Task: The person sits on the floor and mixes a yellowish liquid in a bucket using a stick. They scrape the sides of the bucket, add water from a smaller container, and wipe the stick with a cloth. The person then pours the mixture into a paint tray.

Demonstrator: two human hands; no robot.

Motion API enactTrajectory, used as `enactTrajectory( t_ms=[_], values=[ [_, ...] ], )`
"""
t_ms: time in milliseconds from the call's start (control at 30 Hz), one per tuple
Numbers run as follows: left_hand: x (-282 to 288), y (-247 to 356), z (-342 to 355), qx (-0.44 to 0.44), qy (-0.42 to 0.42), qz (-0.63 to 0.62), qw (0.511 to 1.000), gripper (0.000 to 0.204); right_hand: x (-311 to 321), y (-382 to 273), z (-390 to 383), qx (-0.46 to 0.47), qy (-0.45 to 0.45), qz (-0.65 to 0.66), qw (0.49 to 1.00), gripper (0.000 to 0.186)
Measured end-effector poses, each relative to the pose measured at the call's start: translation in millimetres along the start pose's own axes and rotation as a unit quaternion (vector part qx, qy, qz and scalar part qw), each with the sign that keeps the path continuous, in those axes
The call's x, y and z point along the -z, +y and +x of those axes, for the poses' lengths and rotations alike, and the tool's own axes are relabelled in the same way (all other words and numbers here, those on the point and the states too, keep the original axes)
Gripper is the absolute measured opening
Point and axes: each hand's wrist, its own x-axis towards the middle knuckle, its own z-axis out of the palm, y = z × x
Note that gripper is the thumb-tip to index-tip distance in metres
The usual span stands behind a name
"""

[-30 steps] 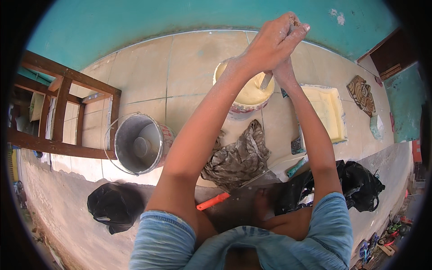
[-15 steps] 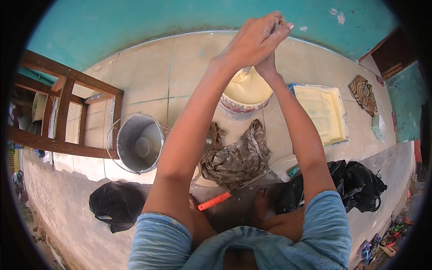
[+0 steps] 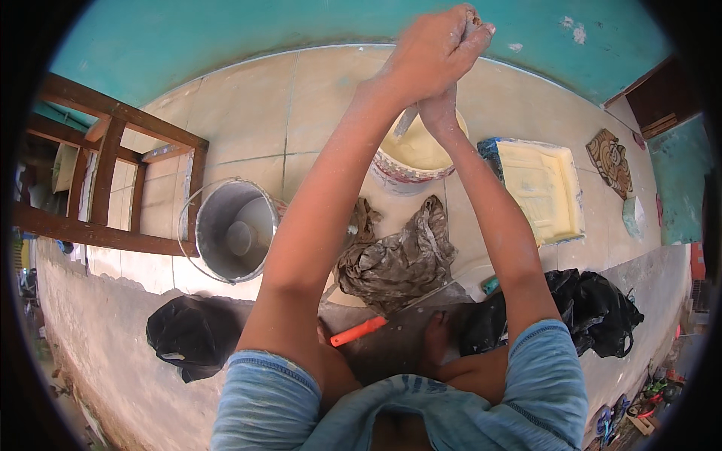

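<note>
Both my hands are closed around a stick [image 3: 406, 121] whose lower end stands in a bucket of pale yellow paint [image 3: 412, 174]. My left hand [image 3: 438, 51] wraps the top end, its skin smeared with whitish dust. Lower down, my right hand [image 3: 439, 114] grips the stick just above the bucket's rim, its fingers partly hidden behind my left wrist. Cream-coloured paint [image 3: 429, 154] fills much of the bucket. A crumpled, dirty brown cloth [image 3: 398, 259] lies on the tiles between my forearms.
Left stands a metal pail [image 3: 235, 231] with cloudy liquid, beside a brown wooden frame [image 3: 113, 173]. A paint tray [image 3: 577, 197] coated yellow lies right. An orange handle [image 3: 359, 331] is near my feet. Black plastic bags [image 3: 192, 334] flank me. A teal wall [image 3: 248, 45] rises ahead.
My hands have shifted slightly up and away with the stick, which now shows more above the paint. The bucket and the other things stay in place.
</note>
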Motion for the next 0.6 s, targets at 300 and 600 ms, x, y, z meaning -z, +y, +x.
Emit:
enactTrajectory(
  t_ms=[300, 600],
  values=[
    [-10.1, 3.0, -2.9, 0.042, -0.03, -0.137, 0.989, 0.034, 40.3, 2.2, 6.6, -0.058, -0.041, 0.044, 0.997, 0.026],
    [-0.7, 3.0, 1.1, 0.006, -0.018, -0.043, 0.999, 0.033, -2.6, -4.7, -1.0, -0.04, 0.034, 0.234, 0.971, 0.021]
  ],
)
